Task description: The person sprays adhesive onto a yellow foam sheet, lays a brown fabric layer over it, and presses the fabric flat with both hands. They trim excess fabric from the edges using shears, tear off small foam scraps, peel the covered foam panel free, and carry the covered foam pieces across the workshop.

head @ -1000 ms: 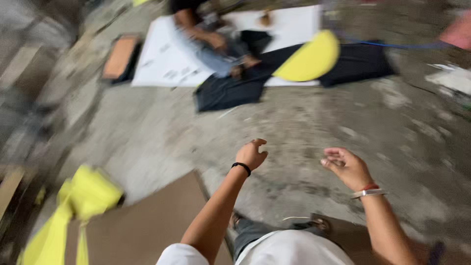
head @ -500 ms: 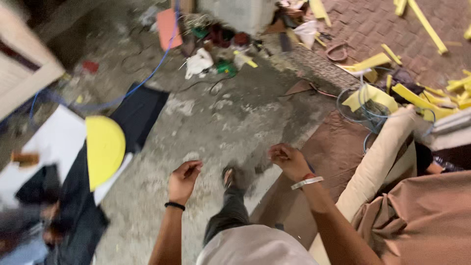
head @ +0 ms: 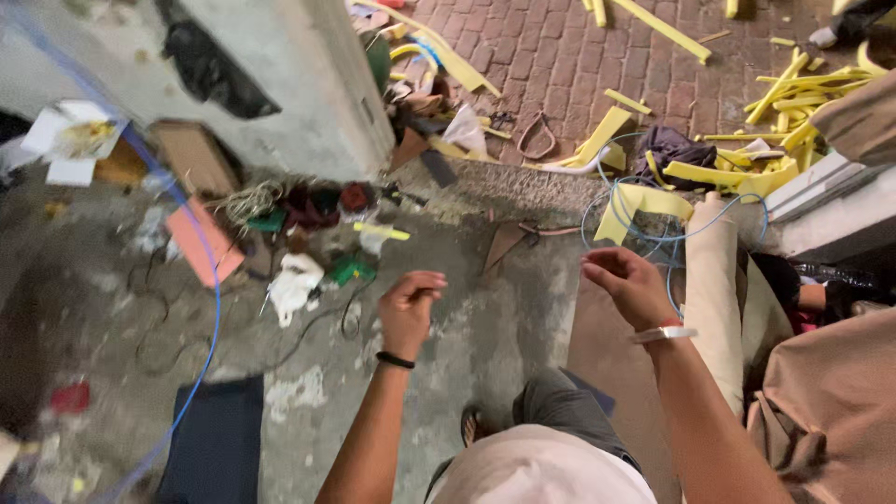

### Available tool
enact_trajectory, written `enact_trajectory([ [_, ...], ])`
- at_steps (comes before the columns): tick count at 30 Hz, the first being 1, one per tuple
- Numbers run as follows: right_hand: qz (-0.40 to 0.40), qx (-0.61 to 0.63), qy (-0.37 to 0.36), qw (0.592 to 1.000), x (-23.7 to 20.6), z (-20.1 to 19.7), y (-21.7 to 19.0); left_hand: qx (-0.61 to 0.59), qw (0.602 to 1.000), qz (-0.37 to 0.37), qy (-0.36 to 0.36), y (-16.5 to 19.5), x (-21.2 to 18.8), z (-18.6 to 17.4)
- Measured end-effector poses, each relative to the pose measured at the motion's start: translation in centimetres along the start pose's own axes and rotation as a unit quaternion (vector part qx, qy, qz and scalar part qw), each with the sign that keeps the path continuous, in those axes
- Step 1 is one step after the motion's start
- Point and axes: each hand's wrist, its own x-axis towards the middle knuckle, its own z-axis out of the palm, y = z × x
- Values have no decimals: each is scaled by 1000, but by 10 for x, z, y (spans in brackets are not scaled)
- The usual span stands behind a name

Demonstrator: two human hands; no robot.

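Observation:
My left hand [head: 409,306] is raised over the concrete floor with its fingers curled in, a black band on the wrist. About a hand's width to its right, my right hand [head: 627,282] has its fingertips pinched together, and its wrist carries a white and red band. I see nothing clearly held in either hand. A rolled beige fabric [head: 714,280] stands just right of my right hand. Below my hands are my knee in grey trousers [head: 560,411] and a sandalled foot.
A grey pillar [head: 280,84] rises at the upper left, with litter, a white bag [head: 294,280] and a pink board [head: 201,243] at its base. A blue cable [head: 210,308] runs down the left. Yellow foam strips [head: 644,201] lie on brick paving. A brown board [head: 607,345] lies under my right arm.
The view has swung right, from the white sheet and yellow half-disc to the pillar and brick paving. Both hands stay raised in front of me, fingers closed.

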Motion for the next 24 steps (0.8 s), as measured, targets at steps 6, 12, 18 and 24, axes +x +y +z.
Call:
enact_trajectory([
  [6,42,19,125,991,105,-39,0,-54,987,-15,-149,-27,139,76],
  [12,12,74,135,988,274,-54,-75,11,991,-115,-70,-40,264,96],
  [18,-70,4,-14,997,437,-17,-160,9,997,-74,1,-89,375,102],
  [24,-78,-14,-43,996,599,11,-205,-108,985,-122,58,-178,495,126],
])
